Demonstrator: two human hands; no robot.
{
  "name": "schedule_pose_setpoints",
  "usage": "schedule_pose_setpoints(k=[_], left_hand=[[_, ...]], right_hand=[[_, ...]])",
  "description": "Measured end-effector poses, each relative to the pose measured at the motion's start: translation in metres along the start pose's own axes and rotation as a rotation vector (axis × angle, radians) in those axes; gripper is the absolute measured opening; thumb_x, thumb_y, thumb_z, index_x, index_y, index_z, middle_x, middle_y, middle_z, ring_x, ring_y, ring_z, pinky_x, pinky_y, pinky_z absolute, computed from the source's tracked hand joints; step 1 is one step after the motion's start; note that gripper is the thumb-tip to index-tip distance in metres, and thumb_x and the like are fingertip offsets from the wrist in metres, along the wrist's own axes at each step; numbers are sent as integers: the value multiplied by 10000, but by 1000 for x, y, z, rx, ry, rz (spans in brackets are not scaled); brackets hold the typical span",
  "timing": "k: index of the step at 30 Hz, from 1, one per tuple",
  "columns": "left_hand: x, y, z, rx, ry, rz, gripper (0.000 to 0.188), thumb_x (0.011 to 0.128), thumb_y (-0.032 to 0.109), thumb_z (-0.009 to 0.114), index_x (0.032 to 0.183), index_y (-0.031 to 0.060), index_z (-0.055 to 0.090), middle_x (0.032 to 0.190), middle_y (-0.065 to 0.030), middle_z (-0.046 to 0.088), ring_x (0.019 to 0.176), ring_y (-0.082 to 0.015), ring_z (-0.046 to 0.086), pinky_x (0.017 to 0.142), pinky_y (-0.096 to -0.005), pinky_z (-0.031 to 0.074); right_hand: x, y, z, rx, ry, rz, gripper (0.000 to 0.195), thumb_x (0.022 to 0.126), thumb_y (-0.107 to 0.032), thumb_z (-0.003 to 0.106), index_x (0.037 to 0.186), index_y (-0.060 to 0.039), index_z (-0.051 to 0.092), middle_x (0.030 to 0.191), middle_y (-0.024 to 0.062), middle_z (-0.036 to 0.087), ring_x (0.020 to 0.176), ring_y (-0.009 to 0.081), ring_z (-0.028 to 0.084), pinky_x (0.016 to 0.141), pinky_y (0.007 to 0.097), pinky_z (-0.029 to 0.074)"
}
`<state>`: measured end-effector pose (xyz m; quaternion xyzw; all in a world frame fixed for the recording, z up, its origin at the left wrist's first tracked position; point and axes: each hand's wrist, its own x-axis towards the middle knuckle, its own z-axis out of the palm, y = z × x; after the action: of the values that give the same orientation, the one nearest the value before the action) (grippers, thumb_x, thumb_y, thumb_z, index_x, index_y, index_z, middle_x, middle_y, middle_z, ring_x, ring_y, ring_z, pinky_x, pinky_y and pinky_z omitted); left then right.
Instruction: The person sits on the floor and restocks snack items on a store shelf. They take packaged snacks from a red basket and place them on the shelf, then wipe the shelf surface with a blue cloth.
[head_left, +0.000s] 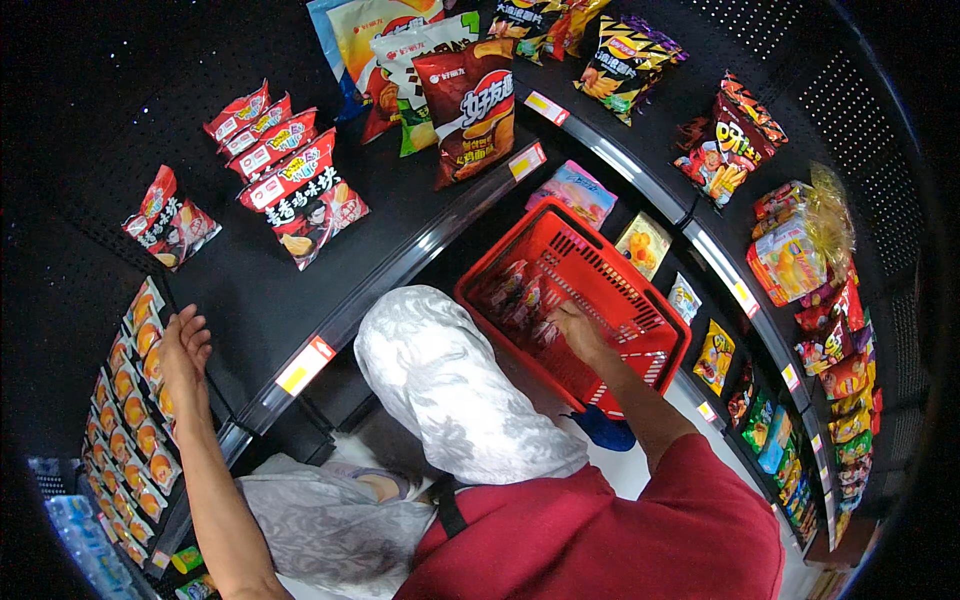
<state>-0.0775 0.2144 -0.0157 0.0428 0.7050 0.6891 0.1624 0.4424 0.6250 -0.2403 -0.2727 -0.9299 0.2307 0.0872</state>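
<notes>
My left hand (187, 341) is over the left part of the black shelf with its fingers loosely apart and nothing in them. It is nearest to the rows of small packets with round orange pictures (133, 415). My right hand (576, 328) reaches down into a red plastic shopping basket (637, 281), beyond my bent knee. Several small red and dark snack packets (517, 292) lie inside the basket. The right fingertips touch one packet (546, 327) there; whether they grip it is hard to see.
Red and black snack bags (304, 202) stand in a row on the shelf (360, 255), beside a lone bag (172, 221). Larger chip bags (476, 112) stand farther along. The shelf's front rail (427, 244) carries price tags (305, 365). More stocked shelves (712, 405) curve away at right.
</notes>
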Motion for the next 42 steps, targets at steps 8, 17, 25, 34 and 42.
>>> schedule_pose_setpoints(k=[8, 17, 25, 34, 42], left_hand=[[5, -2, 21, 11, -32, -22, 385, 1067, 353, 479, 1174, 50, 690, 906, -24, 714, 736, -98, 649, 636, -221, 496], [-2, 3, 24, -88, -74, 1, 350, 1052, 307, 485, 1201, 43, 661, 999, -66, 718, 792, -134, 669, 683, -263, 532], [-18, 12, 43, -209, -18, -2, 447, 1025, 335, 513, 1340, 22, 565, 1164, -143, 688, 867, -183, 695, 717, -305, 558], [-8, 13, 48, -364, 24, 25, 343, 1020, 296, 548, 1227, 25, 585, 1017, -102, 696, 692, -153, 685, 542, -275, 536], [-1, 7, 55, -410, 42, 4, 318, 1039, 322, 527, 1164, 31, 553, 975, -68, 660, 647, -126, 651, 507, -258, 513]], right_hand=[[9, 14, 25, 194, 91, 86, 224, 922, -4, 581, 1122, -44, 674, 1148, 136, 614, 1047, 355, 621, 885, 421, 522], [100, -190, -94, 395, 320, -141, 247, 963, -4, 604, 1198, -27, 675, 1065, 125, 636, 921, 253, 631, 812, 341, 518], [181, -427, -133, 305, 264, -810, 287, 890, 38, 648, 1173, -10, 658, 1097, 152, 648, 1031, 321, 619, 891, 391, 497], [322, -548, -75, -39, 297, -1099, 516, 847, -52, 690, 1342, -58, 546, 1314, 190, 585, 1240, 394, 519, 1072, 461, 423], [393, -587, -37, -224, 339, -1036, 518, 818, 53, 535, 1328, -38, 557, 1232, 186, 609, 1148, 383, 553, 1010, 467, 461]])
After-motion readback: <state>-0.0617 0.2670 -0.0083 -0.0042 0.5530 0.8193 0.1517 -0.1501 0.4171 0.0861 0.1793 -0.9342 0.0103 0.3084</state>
